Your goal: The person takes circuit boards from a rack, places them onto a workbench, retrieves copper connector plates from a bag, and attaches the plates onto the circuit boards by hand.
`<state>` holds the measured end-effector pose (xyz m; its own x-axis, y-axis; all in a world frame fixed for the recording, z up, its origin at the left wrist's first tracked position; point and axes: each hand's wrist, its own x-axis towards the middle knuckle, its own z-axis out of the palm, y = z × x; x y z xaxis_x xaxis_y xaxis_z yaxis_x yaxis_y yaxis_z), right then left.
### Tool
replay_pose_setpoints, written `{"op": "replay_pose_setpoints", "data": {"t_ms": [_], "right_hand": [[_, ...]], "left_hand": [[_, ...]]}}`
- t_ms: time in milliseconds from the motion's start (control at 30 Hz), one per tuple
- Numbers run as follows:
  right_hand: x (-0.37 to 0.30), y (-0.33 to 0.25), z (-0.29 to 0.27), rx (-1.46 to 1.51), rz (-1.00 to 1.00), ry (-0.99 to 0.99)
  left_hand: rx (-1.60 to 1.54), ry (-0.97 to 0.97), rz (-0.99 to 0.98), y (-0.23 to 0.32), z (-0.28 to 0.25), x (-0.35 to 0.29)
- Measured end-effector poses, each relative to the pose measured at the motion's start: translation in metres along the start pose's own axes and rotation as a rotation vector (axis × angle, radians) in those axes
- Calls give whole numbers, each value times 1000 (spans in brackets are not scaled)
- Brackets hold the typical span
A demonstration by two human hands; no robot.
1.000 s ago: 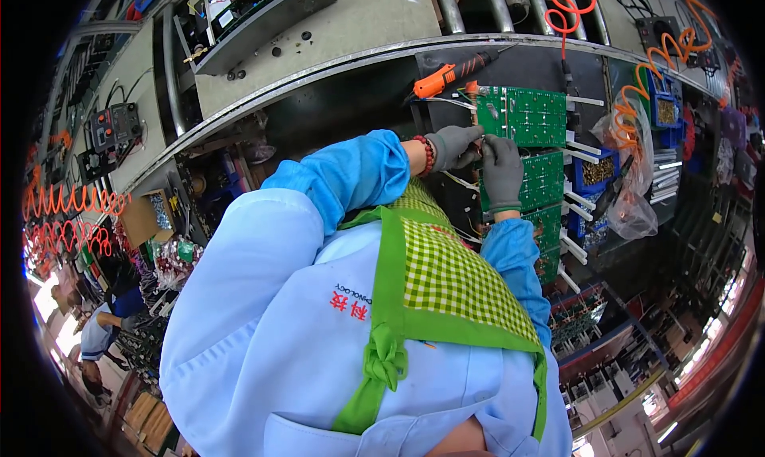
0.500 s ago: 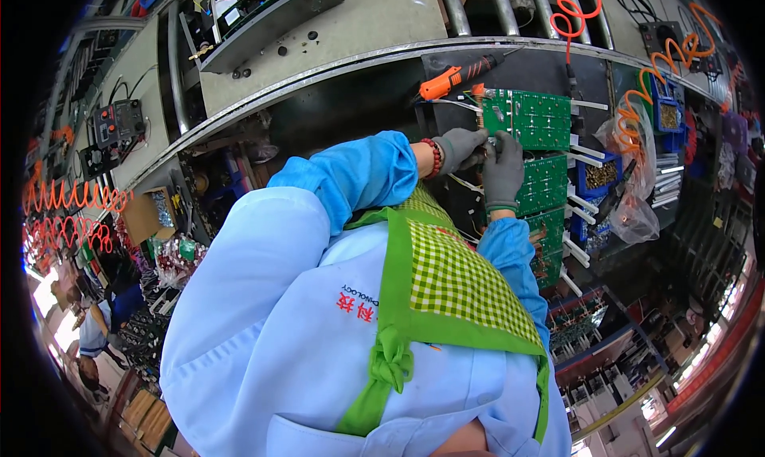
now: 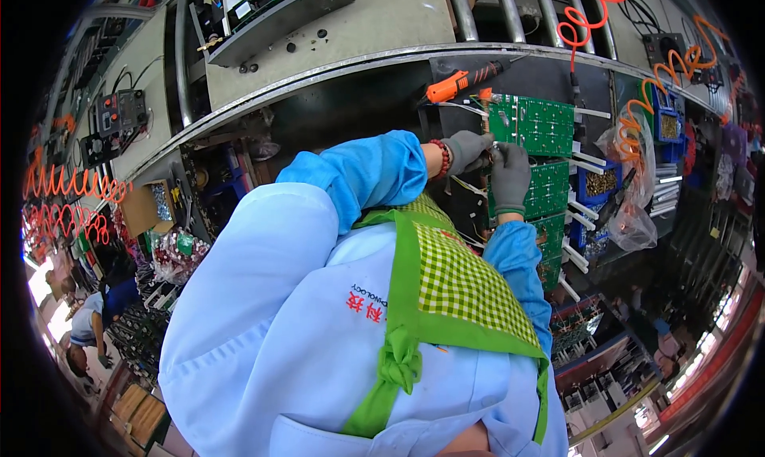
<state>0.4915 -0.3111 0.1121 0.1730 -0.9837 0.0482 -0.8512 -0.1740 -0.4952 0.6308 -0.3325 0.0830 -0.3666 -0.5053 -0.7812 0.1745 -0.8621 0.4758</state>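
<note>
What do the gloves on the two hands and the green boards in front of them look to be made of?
The grey gloves, left hand and right hand, look like knitted fabric: matt, with ribbed cuffs. The flat green circuit boards look like rigid laminate with a slightly glossy coating and rows of pale solder pads, though fine detail is too small to confirm.

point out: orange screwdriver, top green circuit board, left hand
orange screwdriver (image 3: 446, 86), head view, on its orange grip.
top green circuit board (image 3: 535, 124), head view, middle of its face.
left hand (image 3: 468, 149), head view, back of the grey glove.
</note>
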Motion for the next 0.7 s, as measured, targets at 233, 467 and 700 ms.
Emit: {"op": "replay_pose_setpoints", "data": {"t_ms": [233,467,700], "right_hand": [[1,-9,6,93,53,97],[-4,-5,-3,130,-13,-4],[0,3,3,-68,34,-45]], "left_hand": [[-18,4,-33,4,3,-9],[-4,41,-4,5,3,-13],[46,4,29,5,2,-14]]}}
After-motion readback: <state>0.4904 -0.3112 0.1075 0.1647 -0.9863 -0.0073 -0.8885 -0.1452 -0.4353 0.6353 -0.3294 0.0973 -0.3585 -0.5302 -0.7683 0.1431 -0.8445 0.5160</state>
